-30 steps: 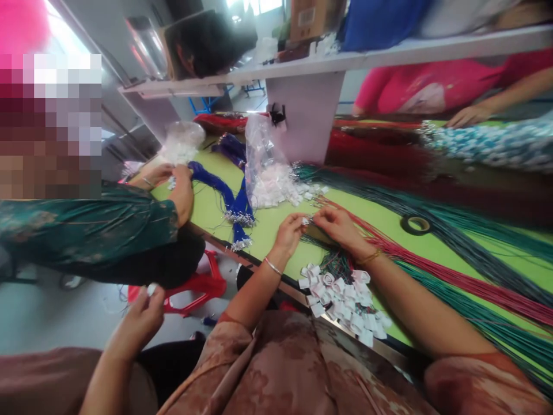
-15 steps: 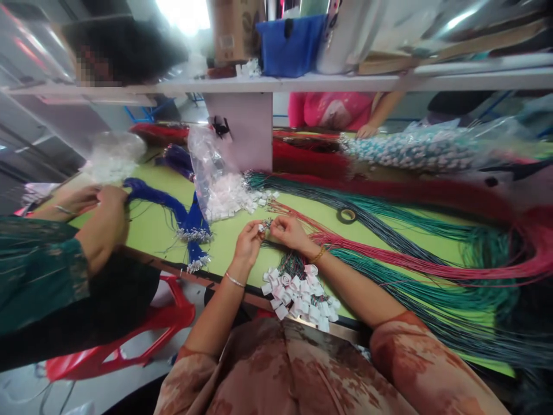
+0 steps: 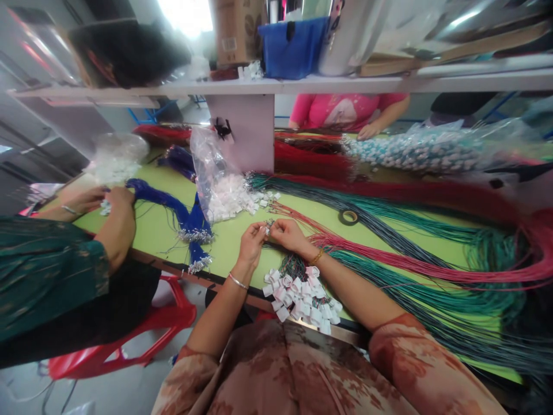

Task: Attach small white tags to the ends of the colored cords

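My left hand (image 3: 251,246) is closed in a pinch on a small white plastic connector (image 3: 265,230). Fingertip to fingertip with it, my right hand (image 3: 288,235) pinches thin wire ends, whose tiny metal tips show between the two hands. Just below my hands, a cluster of wires with white connectors (image 3: 302,297) hangs at the table's front edge. Red wires (image 3: 389,259) run from beside my right hand to the right, with green wires (image 3: 401,291) under my right forearm. Beyond my hands lies a pile of loose white connectors (image 3: 228,196) spilling from a clear plastic bag (image 3: 207,153).
A tape roll (image 3: 348,217) lies on dark wires. Blue wire bundles (image 3: 190,222) are to the left, near a co-worker's hands (image 3: 116,202). A red stool (image 3: 129,340) stands below. A shelf (image 3: 173,87) carries a blue bin (image 3: 294,49). Another person in pink sits opposite.
My hands stay together, with the white connector turned slightly between the fingertips. The co-worker's hands on the left have shifted a little, and the person opposite has leaned into fuller view.
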### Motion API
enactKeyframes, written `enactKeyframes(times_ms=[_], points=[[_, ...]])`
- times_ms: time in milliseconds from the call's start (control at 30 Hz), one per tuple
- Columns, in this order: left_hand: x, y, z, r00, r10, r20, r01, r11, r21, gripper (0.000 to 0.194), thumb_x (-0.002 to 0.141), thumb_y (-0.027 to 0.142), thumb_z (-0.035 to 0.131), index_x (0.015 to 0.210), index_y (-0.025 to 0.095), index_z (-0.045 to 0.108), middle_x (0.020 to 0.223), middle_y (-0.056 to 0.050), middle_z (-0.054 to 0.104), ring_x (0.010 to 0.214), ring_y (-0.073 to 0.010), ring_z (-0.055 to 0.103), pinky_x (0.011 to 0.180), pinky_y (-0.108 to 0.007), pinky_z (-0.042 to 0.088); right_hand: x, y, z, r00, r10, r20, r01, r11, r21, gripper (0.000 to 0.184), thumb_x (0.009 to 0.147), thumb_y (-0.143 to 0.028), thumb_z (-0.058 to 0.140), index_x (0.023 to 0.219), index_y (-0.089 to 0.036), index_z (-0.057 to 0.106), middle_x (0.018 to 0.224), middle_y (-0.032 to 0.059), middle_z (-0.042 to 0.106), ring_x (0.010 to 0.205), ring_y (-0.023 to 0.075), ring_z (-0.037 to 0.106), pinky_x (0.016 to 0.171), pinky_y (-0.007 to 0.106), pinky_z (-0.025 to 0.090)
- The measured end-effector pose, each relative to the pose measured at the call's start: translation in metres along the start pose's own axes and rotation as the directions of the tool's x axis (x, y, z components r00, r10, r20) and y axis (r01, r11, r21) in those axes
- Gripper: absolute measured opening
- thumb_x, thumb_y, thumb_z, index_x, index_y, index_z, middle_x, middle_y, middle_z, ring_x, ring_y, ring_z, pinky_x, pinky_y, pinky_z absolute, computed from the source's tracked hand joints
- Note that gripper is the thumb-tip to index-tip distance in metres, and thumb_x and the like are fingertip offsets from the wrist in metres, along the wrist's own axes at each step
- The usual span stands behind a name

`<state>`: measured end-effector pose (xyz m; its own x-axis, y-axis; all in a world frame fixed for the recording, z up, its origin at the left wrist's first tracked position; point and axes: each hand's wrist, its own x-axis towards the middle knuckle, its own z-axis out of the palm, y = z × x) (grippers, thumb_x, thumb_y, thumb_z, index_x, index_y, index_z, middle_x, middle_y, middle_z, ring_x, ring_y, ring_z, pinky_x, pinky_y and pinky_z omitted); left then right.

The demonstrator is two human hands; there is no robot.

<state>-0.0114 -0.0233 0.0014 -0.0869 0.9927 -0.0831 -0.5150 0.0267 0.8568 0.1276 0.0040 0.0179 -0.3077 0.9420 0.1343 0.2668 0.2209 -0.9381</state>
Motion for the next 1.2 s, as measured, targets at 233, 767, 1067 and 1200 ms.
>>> enactKeyframes(times_ms=[233,767,1067,1200], points=[[0.002,-0.002,-0.002,0.999,-0.003,-0.053,0.002,1.0,-0.009,0.03,0.061,0.027,0.082,0.082,0.013,0.065,0.07,0.0,0.062,0.059,-0.0068,0.052,0.06,-0.021,0.041,-0.003,0.004,-0.002,0.994,-0.109,0.031,0.111,0.988,-0.108,0.014,0.075,-0.027,0.049,0.066,-0.016,0.053,0.063,-0.0018,0.054,0.058,0.01,0.044,0.057,0.022,0.033],[-0.002,-0.002,-0.001,0.998,0.021,-0.064,-0.019,0.999,0.026,0.028,0.062,0.03,0.08,0.079,0.014,0.064,0.067,0.0,0.061,0.057,-0.0074,0.051,0.059,-0.022,0.04,-0.011,-0.018,-0.003,0.975,-0.201,0.095,0.218,0.78,-0.587,0.024,0.087,-0.03,0.051,0.071,-0.016,0.06,0.074,0.0058,0.059,0.067,0.0147,0.047,0.061,0.027,0.027],[-0.002,-0.008,0.0,0.997,0.02,-0.068,-0.013,0.995,0.101,0.027,0.063,0.031,0.078,0.079,0.014,0.064,0.066,0.0,0.061,0.057,-0.0078,0.05,0.057,-0.022,0.038,0.004,-0.004,-0.015,0.978,-0.146,0.149,0.205,0.807,-0.554,0.025,0.09,-0.028,0.044,0.077,-0.015,0.062,0.078,0.0058,0.063,0.07,0.0147,0.05,0.063,0.025,0.032],[0.0,-0.008,-0.001,0.997,-0.021,-0.069,0.027,0.996,0.085,0.031,0.061,0.033,0.08,0.079,0.014,0.065,0.073,-0.001,0.063,0.061,-0.0082,0.053,0.059,-0.023,0.039,0.029,0.014,-0.043,0.998,0.029,-0.054,-0.058,0.713,-0.699,0.024,0.089,-0.03,0.046,0.093,-0.015,0.064,0.092,0.0092,0.065,0.079,0.0181,0.056,0.067,0.026,0.035]])
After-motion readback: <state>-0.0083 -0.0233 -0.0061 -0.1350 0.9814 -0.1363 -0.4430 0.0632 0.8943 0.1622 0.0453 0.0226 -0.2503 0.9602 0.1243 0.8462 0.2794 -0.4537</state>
